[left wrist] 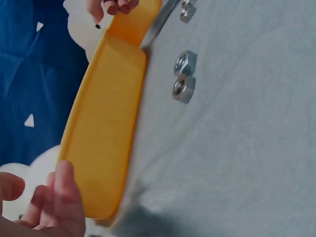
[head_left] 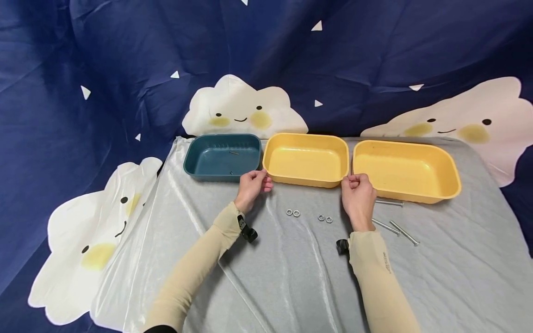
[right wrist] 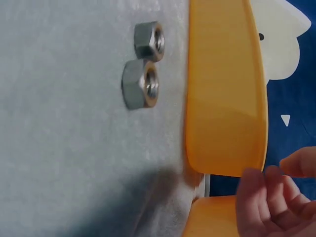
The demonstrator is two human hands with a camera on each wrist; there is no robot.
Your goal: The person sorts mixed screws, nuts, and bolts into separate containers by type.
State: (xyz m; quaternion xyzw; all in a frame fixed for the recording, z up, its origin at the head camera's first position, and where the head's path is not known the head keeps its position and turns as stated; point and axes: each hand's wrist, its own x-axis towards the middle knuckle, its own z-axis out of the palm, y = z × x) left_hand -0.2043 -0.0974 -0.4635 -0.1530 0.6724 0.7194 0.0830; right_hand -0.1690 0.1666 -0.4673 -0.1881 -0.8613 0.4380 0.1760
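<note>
Since your fingers aren't pinching anything in the wrist views, I'd call both hands relaxed: your left grip (head_left: 252, 185) is at the near left corner of the middle yellow bin (head_left: 306, 162), and your right grip (head_left: 359, 196) is at its near right corner. Both thumbs sit apart from the fingers, and I can't tell whether the fingertips actually touch the rim. That middle bin stands upright on the grey cloth (head_left: 291, 277) covering your tabletop, with nothing inside it that I can see.

Just in front of it you've got four hex nuts in two pairs, a left pair (head_left: 296, 213) and a right pair (head_left: 329, 219), lined up between your wrists. Past your right hand are three long bolts: one (head_left: 389, 202) just in front of the right yellow bin (head_left: 405, 175), the other two (head_left: 403, 232) close together, nearer to you.

To the left of the middle bin is a dark teal bin (head_left: 204, 162) with a thin metal pin or screw (head_left: 234, 153) in it, plus something too tiny to make out. Behind it all hangs navy fabric (head_left: 266, 41) with smiling clouds.
</note>
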